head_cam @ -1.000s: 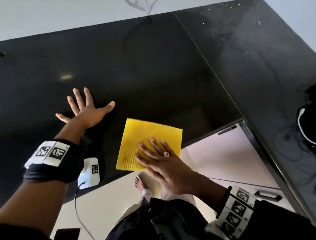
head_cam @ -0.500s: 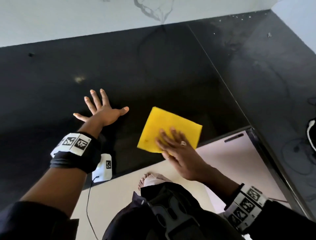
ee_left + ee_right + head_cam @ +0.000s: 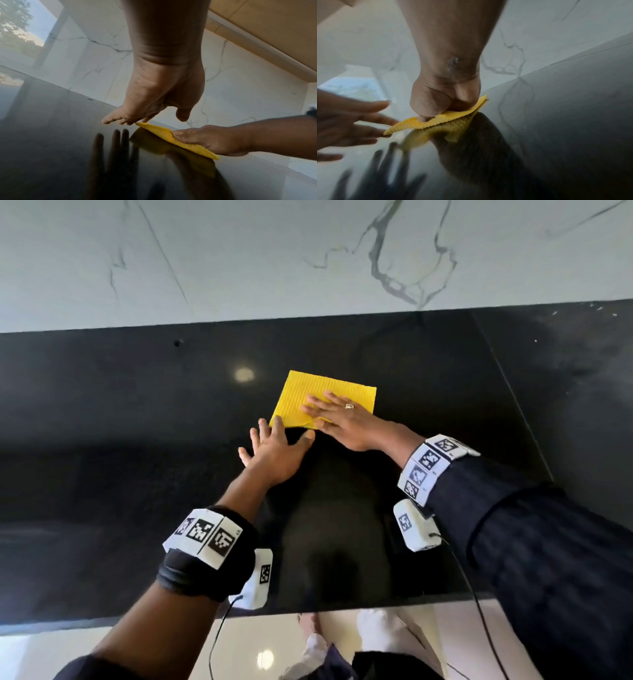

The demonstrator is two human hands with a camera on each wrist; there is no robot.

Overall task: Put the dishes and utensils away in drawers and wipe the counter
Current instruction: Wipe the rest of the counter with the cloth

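Note:
A yellow ribbed cloth point(image 3: 318, 392) lies flat on the glossy black counter point(image 3: 137, 440), about midway between its front edge and the wall. My right hand point(image 3: 322, 410) presses on the cloth with straight fingers; a ring shows on one finger. In the right wrist view the heel of my right hand point(image 3: 443, 97) bears on the cloth point(image 3: 426, 122). My left hand point(image 3: 277, 440) is spread open just left of it, one fingertip at the cloth's near left corner. The left wrist view shows the left hand point(image 3: 137, 116) slightly above the counter, beside the cloth point(image 3: 164, 134).
A white marble wall point(image 3: 239, 251) rises behind the counter. A seam point(image 3: 513, 402) runs across the counter on the right. The front edge point(image 3: 137, 619) is close to my body, with pale floor and my feet below. No dishes or utensils are in view.
My right hand has slid the cloth away from the front edge toward the wall. My left hand has moved right, up to the cloth's corner.

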